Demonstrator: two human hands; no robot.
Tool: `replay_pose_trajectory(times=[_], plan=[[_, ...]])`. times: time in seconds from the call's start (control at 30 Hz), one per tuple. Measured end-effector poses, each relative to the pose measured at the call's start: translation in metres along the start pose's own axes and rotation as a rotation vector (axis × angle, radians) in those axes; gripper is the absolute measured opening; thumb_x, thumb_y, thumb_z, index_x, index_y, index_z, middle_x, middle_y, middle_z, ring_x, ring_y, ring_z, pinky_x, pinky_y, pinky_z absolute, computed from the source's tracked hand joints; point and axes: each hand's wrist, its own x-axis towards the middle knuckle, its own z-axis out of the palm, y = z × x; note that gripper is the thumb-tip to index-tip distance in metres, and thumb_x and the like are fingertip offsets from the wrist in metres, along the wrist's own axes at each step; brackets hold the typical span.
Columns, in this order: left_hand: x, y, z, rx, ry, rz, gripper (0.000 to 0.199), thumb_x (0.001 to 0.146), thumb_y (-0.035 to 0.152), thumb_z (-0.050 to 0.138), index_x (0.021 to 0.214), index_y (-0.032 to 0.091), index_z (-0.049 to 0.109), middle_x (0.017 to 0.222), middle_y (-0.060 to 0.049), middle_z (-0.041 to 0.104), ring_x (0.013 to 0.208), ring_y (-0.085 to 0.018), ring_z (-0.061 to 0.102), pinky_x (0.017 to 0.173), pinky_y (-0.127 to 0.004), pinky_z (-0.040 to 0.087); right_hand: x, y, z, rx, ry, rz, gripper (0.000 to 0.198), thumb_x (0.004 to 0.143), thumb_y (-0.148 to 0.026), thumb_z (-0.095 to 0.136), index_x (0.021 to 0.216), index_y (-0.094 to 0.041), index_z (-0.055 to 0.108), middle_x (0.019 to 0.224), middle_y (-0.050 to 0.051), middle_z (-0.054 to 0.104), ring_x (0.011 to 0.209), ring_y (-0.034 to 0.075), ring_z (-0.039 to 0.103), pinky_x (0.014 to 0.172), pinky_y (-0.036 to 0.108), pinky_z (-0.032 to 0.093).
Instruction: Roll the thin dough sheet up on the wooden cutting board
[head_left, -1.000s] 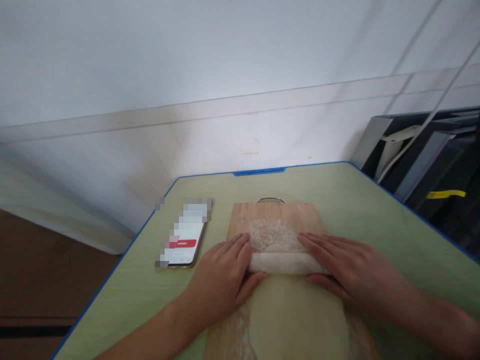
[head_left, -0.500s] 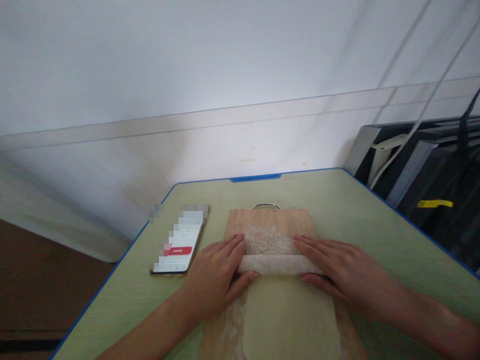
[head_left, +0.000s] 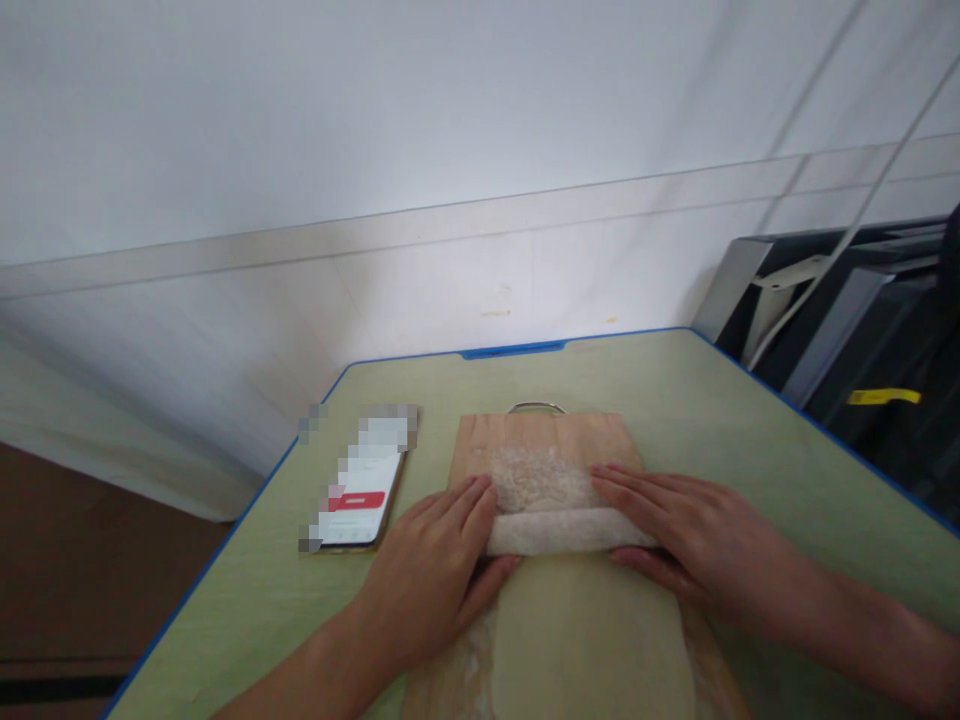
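Note:
A pale, flour-dusted roll of dough (head_left: 555, 531) lies across a wooden cutting board (head_left: 547, 430). From its near side a smooth flat dough sheet (head_left: 592, 635) runs toward me. My left hand (head_left: 442, 560) grips the roll's left end, fingers over the far side and thumb on the near side. At the right end, my right hand (head_left: 686, 540) holds it the same way. Both palms hide the roll's ends, and whether anything is inside it cannot be seen.
Loose flour (head_left: 540, 475) coats the board beyond the roll. A phone (head_left: 364, 490) with a lit screen lies left of the board on the green, blue-edged table (head_left: 720, 400). A white wall stands behind; dark flat panels (head_left: 885, 350) lean at the right.
The view has shifted slightly. Both hands stay on the dough roll, and the roll lies nearly as before, with little visible motion along the board.

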Motion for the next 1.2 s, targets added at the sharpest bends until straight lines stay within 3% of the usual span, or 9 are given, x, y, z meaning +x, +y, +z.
replay_pose_trajectory(times=[0.27,0.5,0.63,0.8,0.93,1.1,1.2], plan=[[0.001,0.002,-0.002,0.003,0.001,0.008,0.036,0.081,0.033,0.047,0.110,0.011,0.053,0.112,-0.015,0.063,0.100,-0.025,0.060,0.079,-0.040,0.053,-0.002,-0.001,0.003,0.022,-0.011,0.030,0.037,0.086,-0.029,0.047,0.117,-0.011,0.054,0.115,0.013,0.062,0.099,0.022,0.061,0.080,0.036,0.053],[-0.007,0.018,-0.003,0.111,0.042,-0.012,0.041,0.085,0.037,0.043,0.111,0.007,0.051,0.110,-0.017,0.063,0.097,-0.026,0.062,0.076,-0.037,0.054,-0.003,-0.008,-0.001,-0.046,0.022,-0.001,0.034,0.088,-0.029,0.042,0.110,-0.009,0.059,0.112,0.014,0.063,0.098,0.023,0.062,0.083,0.038,0.052],[0.000,0.010,-0.004,0.068,-0.033,0.009,0.041,0.086,0.038,0.041,0.112,0.009,0.052,0.112,-0.015,0.063,0.099,-0.025,0.061,0.079,-0.037,0.053,-0.001,-0.002,0.003,-0.006,-0.008,0.031,0.035,0.089,-0.031,0.042,0.112,-0.010,0.058,0.114,0.014,0.062,0.100,0.023,0.061,0.084,0.039,0.051],[0.012,-0.009,-0.001,0.039,-0.116,-0.110,0.041,0.088,0.040,0.038,0.114,0.012,0.051,0.121,-0.014,0.058,0.108,-0.024,0.056,0.086,-0.037,0.050,0.010,0.022,0.009,0.101,-0.059,0.104,0.036,0.089,-0.031,0.042,0.117,-0.014,0.056,0.118,0.011,0.060,0.109,0.022,0.055,0.092,0.041,0.045],[0.009,-0.004,-0.002,0.097,-0.130,-0.138,0.044,0.088,0.042,0.037,0.112,0.008,0.052,0.118,-0.017,0.059,0.109,-0.025,0.056,0.088,-0.037,0.048,0.009,0.021,0.007,0.082,-0.040,0.109,0.037,0.090,-0.030,0.039,0.117,-0.011,0.056,0.118,0.013,0.060,0.109,0.023,0.055,0.092,0.041,0.045],[-0.003,0.018,-0.004,0.163,-0.080,-0.050,0.053,0.085,0.048,0.040,0.109,0.002,0.053,0.114,-0.024,0.059,0.100,-0.030,0.060,0.077,-0.040,0.053,-0.002,-0.001,0.005,-0.015,0.022,0.089,0.037,0.088,-0.033,0.044,0.113,-0.009,0.058,0.110,0.015,0.064,0.098,0.024,0.062,0.084,0.040,0.051],[-0.002,0.018,-0.004,0.116,-0.052,-0.003,0.051,0.086,0.046,0.040,0.110,0.003,0.052,0.113,-0.022,0.060,0.101,-0.029,0.060,0.077,-0.040,0.053,0.000,-0.002,0.006,0.005,0.019,0.081,0.036,0.088,-0.031,0.044,0.114,-0.010,0.058,0.111,0.014,0.064,0.096,0.023,0.062,0.083,0.039,0.052]])
